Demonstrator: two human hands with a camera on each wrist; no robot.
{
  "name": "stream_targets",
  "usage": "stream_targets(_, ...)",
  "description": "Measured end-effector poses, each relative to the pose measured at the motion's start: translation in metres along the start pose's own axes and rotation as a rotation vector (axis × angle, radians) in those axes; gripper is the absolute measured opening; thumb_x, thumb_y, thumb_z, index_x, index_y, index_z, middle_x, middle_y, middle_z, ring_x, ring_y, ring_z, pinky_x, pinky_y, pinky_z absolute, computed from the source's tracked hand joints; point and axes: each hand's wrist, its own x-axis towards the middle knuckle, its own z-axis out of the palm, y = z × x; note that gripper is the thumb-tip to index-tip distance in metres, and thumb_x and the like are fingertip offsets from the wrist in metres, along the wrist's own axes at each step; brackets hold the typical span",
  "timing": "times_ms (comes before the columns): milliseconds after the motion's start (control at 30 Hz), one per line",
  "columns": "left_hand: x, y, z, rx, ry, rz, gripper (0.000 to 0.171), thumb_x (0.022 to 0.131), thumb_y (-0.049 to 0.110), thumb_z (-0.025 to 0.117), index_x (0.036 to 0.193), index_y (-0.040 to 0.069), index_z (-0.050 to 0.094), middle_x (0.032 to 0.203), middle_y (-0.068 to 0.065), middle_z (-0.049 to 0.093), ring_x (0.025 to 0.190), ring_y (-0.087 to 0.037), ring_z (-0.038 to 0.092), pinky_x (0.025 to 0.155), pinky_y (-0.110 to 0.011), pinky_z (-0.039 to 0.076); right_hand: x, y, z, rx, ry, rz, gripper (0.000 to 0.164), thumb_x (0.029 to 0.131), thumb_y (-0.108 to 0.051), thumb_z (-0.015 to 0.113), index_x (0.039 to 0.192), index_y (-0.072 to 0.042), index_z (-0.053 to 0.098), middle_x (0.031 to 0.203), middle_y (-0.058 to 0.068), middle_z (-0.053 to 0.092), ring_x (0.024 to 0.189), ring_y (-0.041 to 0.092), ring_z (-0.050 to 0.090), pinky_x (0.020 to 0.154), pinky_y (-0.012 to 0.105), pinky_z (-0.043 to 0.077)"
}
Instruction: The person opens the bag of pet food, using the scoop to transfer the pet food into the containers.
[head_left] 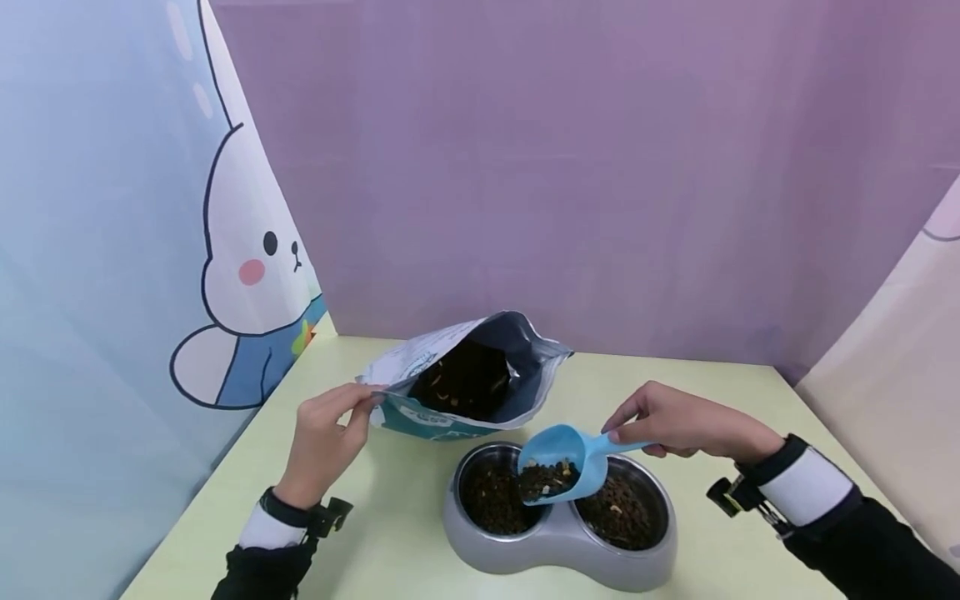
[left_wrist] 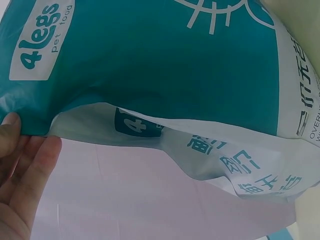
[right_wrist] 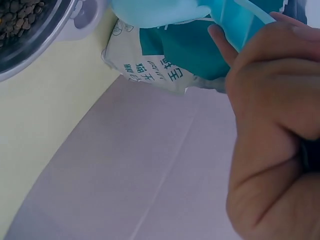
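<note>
My right hand (head_left: 678, 421) grips the handle of a light blue scoop (head_left: 592, 471) that carries brown kibble (head_left: 547, 479). The scoop is held over the middle of a grey double pet bowl (head_left: 555, 542), tilted toward its left side. Brown kibble lies in both steel bowls. With thumb and fingers my left hand (head_left: 326, 437) pinches the left corner of an open pet food bag (head_left: 431, 425), teal and white with a silvery lining. Dark food shows inside the bag's mouth. In the left wrist view, fingers (left_wrist: 42, 170) hold the bag's edge.
A pale yellow table (head_left: 382, 517) carries the bag and the bowls, the bag lying behind the bowls. A purple curtain (head_left: 585, 183) hangs along the back edge. At the left is a light blue cloth (head_left: 97, 275) with a white cartoon animal.
</note>
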Motion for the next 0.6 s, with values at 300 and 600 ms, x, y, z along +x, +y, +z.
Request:
stream_targets(300, 0.001, 0.0, 0.001, -0.007, 0.009, -0.001, 0.032, 0.063, -0.014, 0.071, 0.088, 0.005, 0.066, 0.082, -0.006, 0.067, 0.075, -0.015, 0.063, 0.066, -0.029, 0.054, 0.003, -0.015, 0.001, -0.097, 0.028, 0.027, 0.015, 0.085, -0.024, 0.06, 0.097, -0.018, 0.067, 0.049, 0.001, 0.04, 0.038, 0.011, 0.02, 0.036, 0.021, 0.019)
stream_targets(600, 0.001, -0.002, 0.002, -0.024, 0.007, -0.006, 0.029, 0.065, -0.013, 0.069, 0.088, 0.004, 0.066, 0.081, -0.007, 0.066, 0.074, -0.017, 0.063, 0.067, -0.029, 0.054, 0.003, -0.029, 0.007, -0.185, 0.057, 0.018, 0.016, 0.085, -0.024, 0.061, 0.098, -0.017, 0.065, 0.049, 0.0, 0.041, 0.039, 0.012, 0.026, 0.037, 0.023, 0.021)
